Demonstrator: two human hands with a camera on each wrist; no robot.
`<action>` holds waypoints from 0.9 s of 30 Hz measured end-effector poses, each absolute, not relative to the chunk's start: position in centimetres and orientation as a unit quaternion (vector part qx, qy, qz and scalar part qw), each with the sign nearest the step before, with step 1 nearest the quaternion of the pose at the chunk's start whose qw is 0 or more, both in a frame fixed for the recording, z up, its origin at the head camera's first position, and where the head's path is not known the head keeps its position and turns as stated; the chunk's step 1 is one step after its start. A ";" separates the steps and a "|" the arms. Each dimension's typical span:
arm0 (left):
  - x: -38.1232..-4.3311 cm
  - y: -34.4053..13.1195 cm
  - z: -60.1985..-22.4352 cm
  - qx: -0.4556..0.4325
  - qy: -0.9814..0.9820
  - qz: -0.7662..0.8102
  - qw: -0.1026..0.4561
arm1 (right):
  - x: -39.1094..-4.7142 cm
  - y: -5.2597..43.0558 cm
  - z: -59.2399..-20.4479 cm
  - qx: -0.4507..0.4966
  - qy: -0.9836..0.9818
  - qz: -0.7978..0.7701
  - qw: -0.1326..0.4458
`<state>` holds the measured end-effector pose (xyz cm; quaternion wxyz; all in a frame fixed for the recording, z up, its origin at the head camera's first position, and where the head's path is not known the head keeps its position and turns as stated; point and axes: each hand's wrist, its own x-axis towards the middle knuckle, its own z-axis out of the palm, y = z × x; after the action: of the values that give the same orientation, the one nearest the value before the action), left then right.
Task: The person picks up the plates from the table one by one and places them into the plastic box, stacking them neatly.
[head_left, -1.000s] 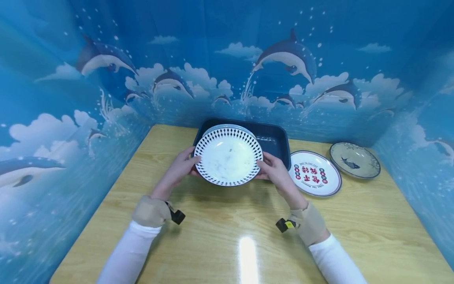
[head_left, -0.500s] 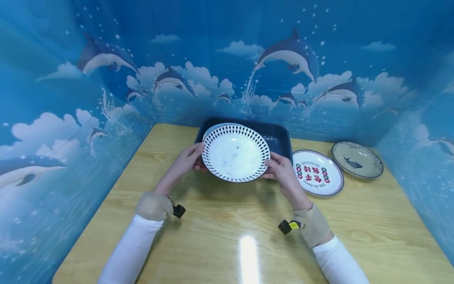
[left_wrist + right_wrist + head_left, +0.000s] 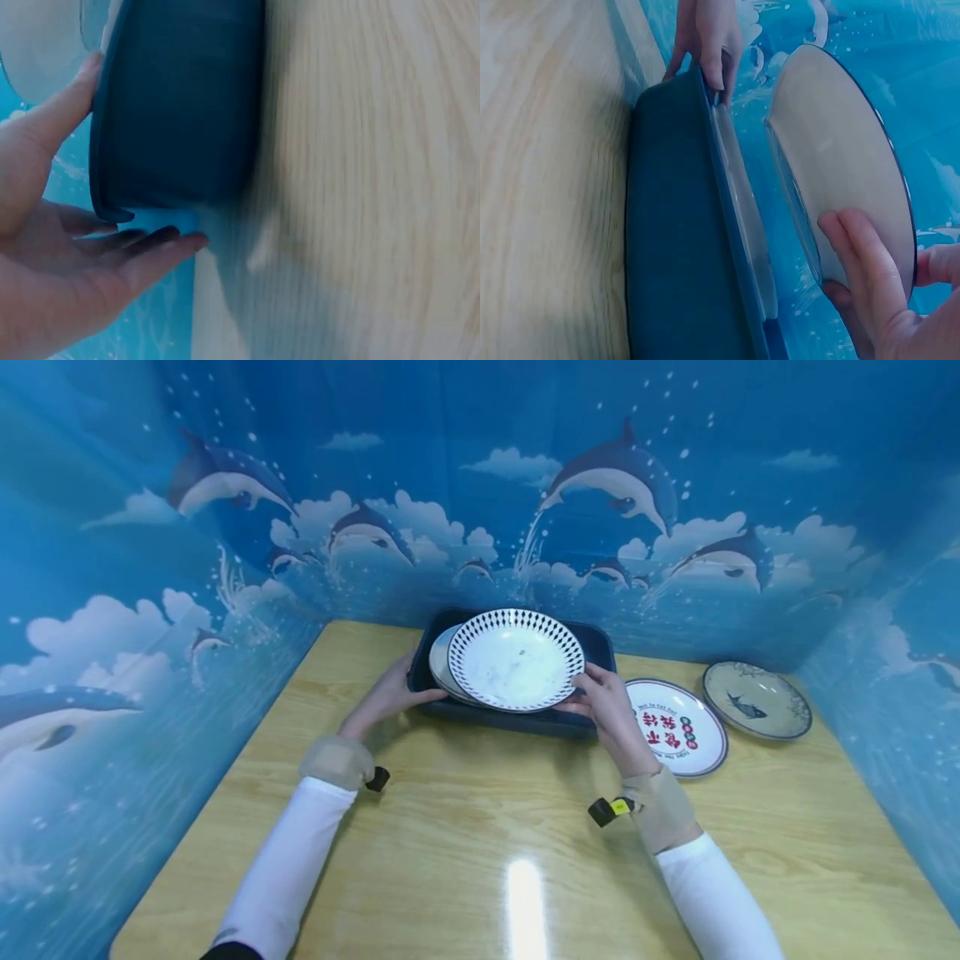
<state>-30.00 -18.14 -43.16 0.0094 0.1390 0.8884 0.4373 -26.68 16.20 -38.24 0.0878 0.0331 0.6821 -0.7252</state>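
Observation:
My right hand (image 3: 606,703) grips the right edge of a white plate (image 3: 517,660) with a black diamond-patterned border. In the right wrist view, this plate (image 3: 832,142) is tilted above a dark tub (image 3: 682,225), apart from it; fingers lie on its underside and the thumb at its rim. Another pale plate (image 3: 441,664) rests in the tub, partly hidden under the patterned one. My left hand (image 3: 390,697) is at the tub's left front corner, off the patterned plate. In the left wrist view, its thumb touches the tub's rim and its fairly straight fingers extend past the end wall.
Right of the tub lies a white plate with red characters (image 3: 667,735), partly behind my right hand. Farther right is a beige dish with a fish drawing (image 3: 757,700). A blue dolphin-print curtain (image 3: 480,485) stands around the wooden table (image 3: 465,843).
The patterned plate has moved right and back over the tub. My left hand has let go of it and now touches the tub's corner; my right hand still holds it.

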 end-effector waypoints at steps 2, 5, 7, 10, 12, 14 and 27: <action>-30.1 -18.3 -43.5 0.147 0.884 0.442 0.019 | -27.3 15.9 -38.3 0.039 0.679 -0.728 0.090; -30.0 -18.6 -43.6 0.129 0.893 0.429 0.045 | -28.2 15.5 -38.4 0.044 0.673 -0.732 0.095; -30.0 -18.6 -43.5 0.126 0.894 0.426 0.058 | -28.8 15.2 -38.3 0.044 0.669 -0.736 0.101; -30.1 -18.7 -43.5 0.126 0.894 0.425 0.069 | -29.6 14.7 -38.4 0.051 0.666 -0.737 0.106; -30.2 -18.7 -43.5 0.126 0.894 0.423 0.071 | -30.2 14.2 -38.5 0.060 0.663 -0.738 0.110; -30.2 -18.7 -43.5 0.123 0.894 0.425 0.073 | -30.6 13.8 -38.7 0.071 0.664 -0.736 0.112; -30.2 -18.7 -43.8 0.108 0.886 0.443 0.084 | -31.7 12.9 -39.8 0.085 0.668 -0.730 0.118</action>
<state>-30.20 -18.71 -43.85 0.0836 0.1083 0.8862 0.4427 -31.69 12.88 -39.83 0.1177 0.0852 0.6681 -0.7297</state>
